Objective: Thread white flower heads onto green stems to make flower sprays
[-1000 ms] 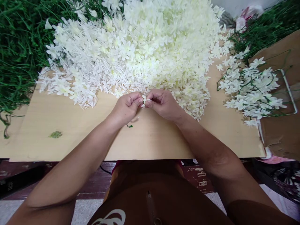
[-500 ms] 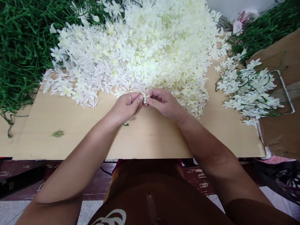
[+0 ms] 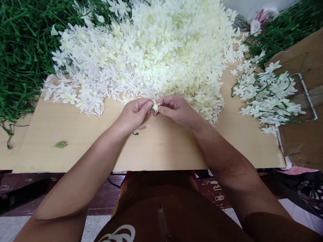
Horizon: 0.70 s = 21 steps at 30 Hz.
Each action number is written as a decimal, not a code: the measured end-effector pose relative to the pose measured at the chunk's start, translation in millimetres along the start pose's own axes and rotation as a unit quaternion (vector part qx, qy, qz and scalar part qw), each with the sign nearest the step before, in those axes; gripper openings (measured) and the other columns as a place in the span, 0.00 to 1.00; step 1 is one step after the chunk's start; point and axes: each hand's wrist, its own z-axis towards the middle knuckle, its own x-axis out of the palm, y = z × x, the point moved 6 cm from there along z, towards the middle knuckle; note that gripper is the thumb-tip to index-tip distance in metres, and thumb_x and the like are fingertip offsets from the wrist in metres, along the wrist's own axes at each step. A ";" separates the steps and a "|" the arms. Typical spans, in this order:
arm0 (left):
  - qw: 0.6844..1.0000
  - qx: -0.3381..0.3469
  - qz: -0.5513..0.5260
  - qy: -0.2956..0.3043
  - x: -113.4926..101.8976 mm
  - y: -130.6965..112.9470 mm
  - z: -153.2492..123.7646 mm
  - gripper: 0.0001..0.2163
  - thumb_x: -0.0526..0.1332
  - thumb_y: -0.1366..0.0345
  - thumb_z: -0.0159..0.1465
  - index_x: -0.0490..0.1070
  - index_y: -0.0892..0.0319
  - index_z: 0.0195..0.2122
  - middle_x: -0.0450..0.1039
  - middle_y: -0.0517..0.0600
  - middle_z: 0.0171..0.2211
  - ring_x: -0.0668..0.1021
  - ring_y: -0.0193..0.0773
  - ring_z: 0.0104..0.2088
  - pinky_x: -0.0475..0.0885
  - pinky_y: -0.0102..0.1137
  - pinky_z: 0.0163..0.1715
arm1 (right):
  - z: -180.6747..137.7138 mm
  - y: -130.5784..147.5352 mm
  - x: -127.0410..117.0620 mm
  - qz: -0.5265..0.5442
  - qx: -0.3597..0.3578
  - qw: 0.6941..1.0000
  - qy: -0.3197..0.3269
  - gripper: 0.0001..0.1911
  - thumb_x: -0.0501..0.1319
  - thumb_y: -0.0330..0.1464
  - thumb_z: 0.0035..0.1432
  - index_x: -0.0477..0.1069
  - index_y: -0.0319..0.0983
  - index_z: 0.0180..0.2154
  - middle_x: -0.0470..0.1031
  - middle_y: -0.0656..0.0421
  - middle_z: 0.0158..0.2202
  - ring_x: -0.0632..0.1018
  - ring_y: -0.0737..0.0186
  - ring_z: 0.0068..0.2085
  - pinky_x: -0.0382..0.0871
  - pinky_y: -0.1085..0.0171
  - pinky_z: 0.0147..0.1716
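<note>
Just in front of the flower pile, my left hand [image 3: 137,112] and my right hand [image 3: 174,109] meet fingertip to fingertip. Between them is a small white artificial flower [image 3: 155,107] with a bit of green at its left side. My left thumb and fingers pinch that green part, which looks like a stem tip, mostly hidden by the fingers. The right thumb and forefinger are closed on the flower from the other side. Behind both hands spreads a large heap of white artificial flowers [image 3: 176,50]. A short green stem piece [image 3: 135,133] lies on the board below my left hand.
Green artificial stems [image 3: 22,50] are massed at the left, and more stems [image 3: 295,30] lie at the back right. Finished-looking sprays of white flowers [image 3: 270,94] rest by a cardboard box [image 3: 300,141] with a metal handle. A greenish scrap [image 3: 61,144] lies on the wooden board [image 3: 161,151].
The flower between my fingers has turned, and more of its petals now show. My fingertips have drawn slightly apart, while both arms stay nearly in place.
</note>
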 end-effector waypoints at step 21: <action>0.999 -0.005 0.032 -0.034 -1.7 2.1 3.9 0.15 0.58 0.62 0.64 0.61 0.58 0.20 0.57 0.44 0.18 0.60 0.31 0.22 0.58 0.27 0.24 | -11.0 16.6 9.1 -0.210 -0.071 0.971 -0.090 0.09 0.55 0.27 0.59 0.64 0.39 0.26 0.64 0.63 0.23 0.64 0.69 0.26 0.57 0.64 0.29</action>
